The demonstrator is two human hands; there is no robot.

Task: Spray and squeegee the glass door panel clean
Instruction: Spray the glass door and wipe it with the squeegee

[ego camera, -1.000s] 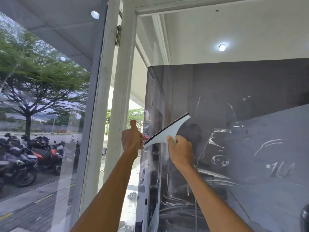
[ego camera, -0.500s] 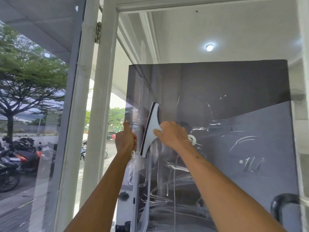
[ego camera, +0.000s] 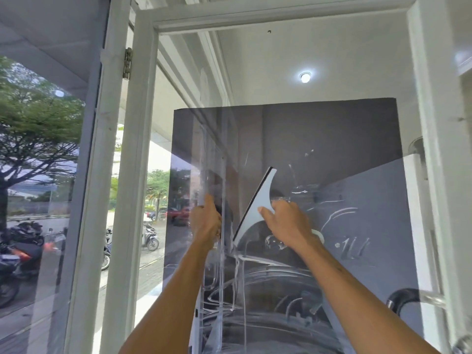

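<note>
against the glass door panel (ego camera: 332, 149), right hand (ego camera: 288, 226) fingers (ego camera: 265, 212) grip squeegee (ego camera: 258, 208).

Soft, even daylight pours in from the street at left, where the sky (ego camera: 158, 154) blows out white. A round ceiling light (ego camera: 305, 77) burns bright with a small halo. A pale glare spot (ego camera: 59, 93) sits on the side window (ego camera: 46, 175). The dark-backed glass (ego camera: 332, 139) mirrors its surroundings and carries bright streaks. Wide-angle distortion bows the door frame (ego camera: 429, 149) toward the edges. Motorbikes (ego camera: 23, 241) at far left look soft and smeared. Shadows are weak.
</note>
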